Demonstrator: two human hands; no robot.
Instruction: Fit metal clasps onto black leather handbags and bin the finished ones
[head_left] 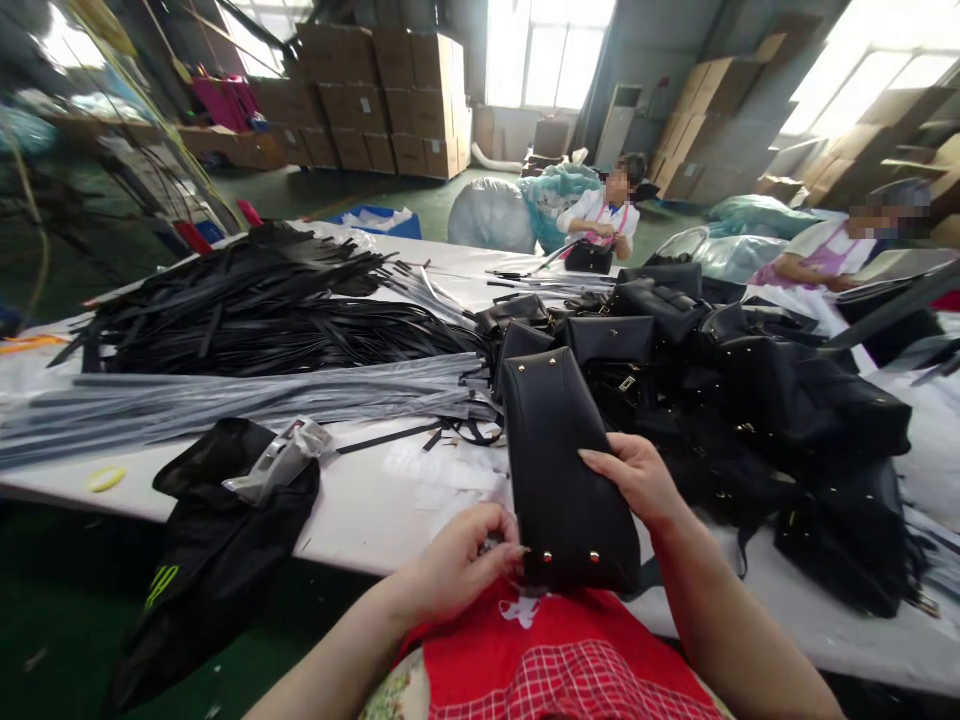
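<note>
A black leather handbag [559, 470] with small gold studs lies bottom-up at the near edge of the white table [390, 500], its lower end over my red apron. My left hand [461, 560] is curled against the bag's lower left corner, fingers closed on its edge. My right hand [637, 478] rests on the bag's right side, fingers laid over the leather and gripping it.
A heap of black handbags [750, 380] fills the table's right side. Black straps [247, 310] and grey strips [225, 400] lie in piles to the left. A black plastic bag [217, 540] hangs off the near edge. Two people sit at the far side. Cardboard boxes [390, 100] stand behind.
</note>
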